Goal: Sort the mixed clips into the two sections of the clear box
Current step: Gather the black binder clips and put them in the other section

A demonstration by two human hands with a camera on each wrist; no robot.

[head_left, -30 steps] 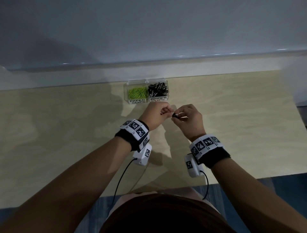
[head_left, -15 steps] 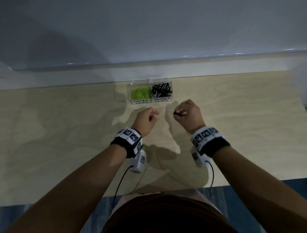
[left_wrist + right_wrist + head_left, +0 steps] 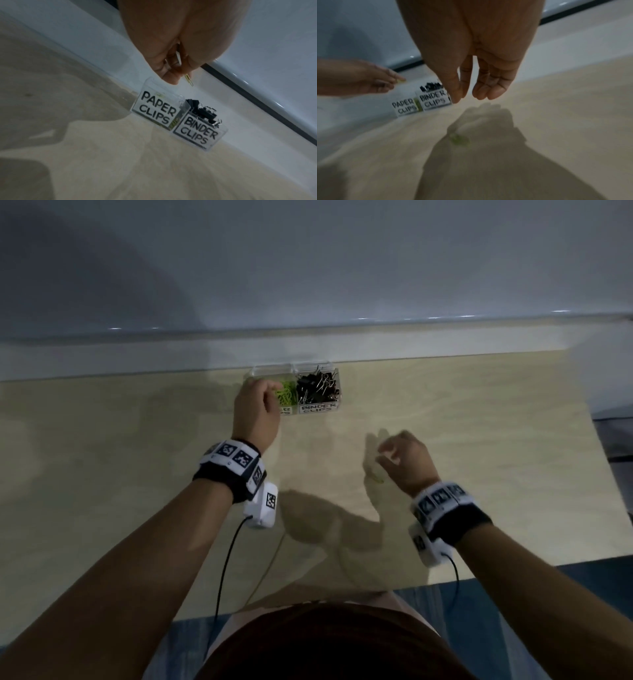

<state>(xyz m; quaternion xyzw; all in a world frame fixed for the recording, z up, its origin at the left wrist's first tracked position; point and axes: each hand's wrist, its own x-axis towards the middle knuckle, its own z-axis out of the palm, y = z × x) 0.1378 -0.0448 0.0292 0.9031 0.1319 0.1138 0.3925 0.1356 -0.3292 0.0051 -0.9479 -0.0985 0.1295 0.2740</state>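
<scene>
The clear box stands at the table's far edge. Its left section, labelled PAPER CLIPS, holds green paper clips. The right section holds black binder clips. My left hand hovers over the left section and pinches a green paper clip between thumb and finger. My right hand hangs above the table, nearer to me and right of the box. Its fingers are relaxed and hold nothing. Under it a loose green paper clip lies on the table.
The box sits close to a white ledge and wall behind the wooden table. The table's near edge runs just behind my right wrist. Cables hang from both wrist cameras.
My left hand went forward from the table's middle to above the paper clip section. My right hand drew back and to the right; the small dark thing it pinched is no longer seen.
</scene>
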